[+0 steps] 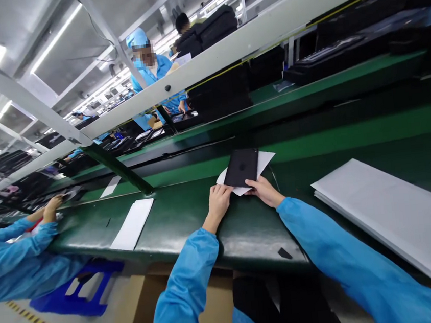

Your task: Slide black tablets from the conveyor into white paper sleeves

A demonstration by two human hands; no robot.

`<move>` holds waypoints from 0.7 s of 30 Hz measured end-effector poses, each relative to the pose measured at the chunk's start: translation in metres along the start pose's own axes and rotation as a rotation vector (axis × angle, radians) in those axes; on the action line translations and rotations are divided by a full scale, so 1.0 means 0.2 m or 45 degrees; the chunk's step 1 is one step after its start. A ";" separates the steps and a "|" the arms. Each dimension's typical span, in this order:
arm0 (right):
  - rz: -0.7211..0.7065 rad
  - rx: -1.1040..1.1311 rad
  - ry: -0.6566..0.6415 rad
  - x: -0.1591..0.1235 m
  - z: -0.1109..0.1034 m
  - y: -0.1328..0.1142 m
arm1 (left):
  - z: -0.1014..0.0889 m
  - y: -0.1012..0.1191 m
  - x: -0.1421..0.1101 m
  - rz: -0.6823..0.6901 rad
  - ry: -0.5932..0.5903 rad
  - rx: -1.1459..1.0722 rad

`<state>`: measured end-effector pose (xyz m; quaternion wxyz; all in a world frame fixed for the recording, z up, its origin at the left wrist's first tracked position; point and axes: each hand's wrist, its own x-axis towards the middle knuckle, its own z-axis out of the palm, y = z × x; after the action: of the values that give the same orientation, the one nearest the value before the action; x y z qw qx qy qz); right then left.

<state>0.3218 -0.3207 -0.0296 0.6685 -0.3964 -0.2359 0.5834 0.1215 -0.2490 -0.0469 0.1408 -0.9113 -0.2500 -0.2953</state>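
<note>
Far left, at the near edge of the green bench [191,220]: a co-worker's hand [52,208] in a blue sleeve, busy with something small and dark, too blurred to tell. Further along, a white sheet [133,224] lying flat near that same edge, a smaller one behind it. Mid-bench, well back from the near edge: left hand [218,201] with fingers curled down onto the near-left corner of a white paper [264,161], under a black flat device [241,167] lying askew on it. Whether pinching or merely pressing, cannot tell. Right hand [265,191] fingers laid flat at the device's near edge, touching, not wrapped round it. Probably squaring device to paper: best done with light, even pressure from both sides, sliding rather than lifting, fingertips kept off the dark face. Toward the right edge, a stack of large white sheets [394,214], well apart.
</note>
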 end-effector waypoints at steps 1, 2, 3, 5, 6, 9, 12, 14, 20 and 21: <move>0.002 -0.006 -0.020 0.00 0.00 0.00 | 0.00 0.00 0.00 -0.018 -0.006 -0.006; 0.002 -0.006 -0.043 -0.01 0.00 0.00 | 0.00 -0.01 0.00 -0.043 -0.024 -0.022; 0.002 -0.004 -0.065 -0.01 0.00 -0.01 | -0.01 -0.01 -0.01 -0.070 -0.047 -0.043; 0.005 -0.030 -0.080 0.01 -0.02 -0.02 | -0.02 -0.03 -0.01 -0.117 -0.099 -0.089; 0.005 -0.054 -0.070 0.02 -0.04 -0.03 | -0.02 -0.04 -0.02 -0.132 -0.120 -0.109; -0.021 -0.116 0.009 0.07 -0.11 -0.09 | -0.03 -0.06 -0.02 -0.182 -0.141 -0.145; -0.129 -0.192 0.125 0.11 -0.21 -0.14 | -0.02 -0.08 -0.02 -0.267 -0.136 -0.185; -0.221 -0.276 0.219 0.12 -0.26 -0.17 | -0.02 -0.08 -0.02 -0.300 -0.133 -0.245; -0.401 -0.290 0.500 0.14 -0.37 -0.22 | -0.07 -0.19 -0.04 -0.634 0.055 -0.373; -0.414 -0.263 0.508 0.14 -0.37 -0.22 | -0.10 -0.22 -0.04 -0.748 0.088 -0.359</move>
<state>0.4114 -0.3126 -0.0408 0.7426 -0.5264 -0.2183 0.3518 0.0829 -0.2229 -0.0320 -0.0696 -0.8002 -0.4540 -0.3856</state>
